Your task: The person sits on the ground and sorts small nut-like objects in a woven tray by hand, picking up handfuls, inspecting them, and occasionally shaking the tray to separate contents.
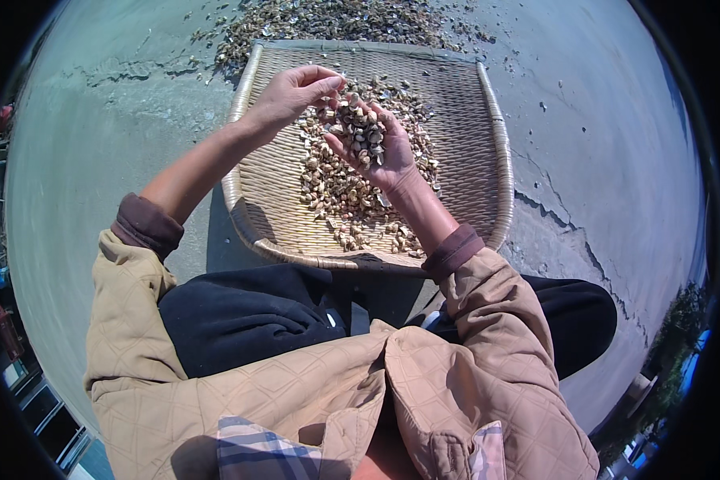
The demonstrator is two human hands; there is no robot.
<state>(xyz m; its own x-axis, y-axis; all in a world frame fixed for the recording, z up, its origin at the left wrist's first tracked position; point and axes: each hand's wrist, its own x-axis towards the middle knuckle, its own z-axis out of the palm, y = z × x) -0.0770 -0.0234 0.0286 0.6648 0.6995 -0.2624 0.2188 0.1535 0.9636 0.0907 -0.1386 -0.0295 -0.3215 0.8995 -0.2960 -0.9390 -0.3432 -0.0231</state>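
My right hand (396, 153) is palm up over a woven winnowing basket (465, 138), cupping a heap of nuts and broken shells (363, 129) that look like peanuts. Just beyond its fingertips, to the upper left, is my left hand (303, 90), thumb and fingers drawn close together. Whether a small piece sits between them is too fine to tell. Below both hands, a loose pile of pale nuts and shell bits (342, 186) runs down the middle of the basket, partly hidden by my right hand and forearm.
A large heap of shells (348, 24) lies on the cracked concrete ground (582, 156) past the basket's far edge. Stray bits are scattered around it. My legs (246, 306) in dark trousers are close to the near rim. Greenery (681, 324) shows at far right.
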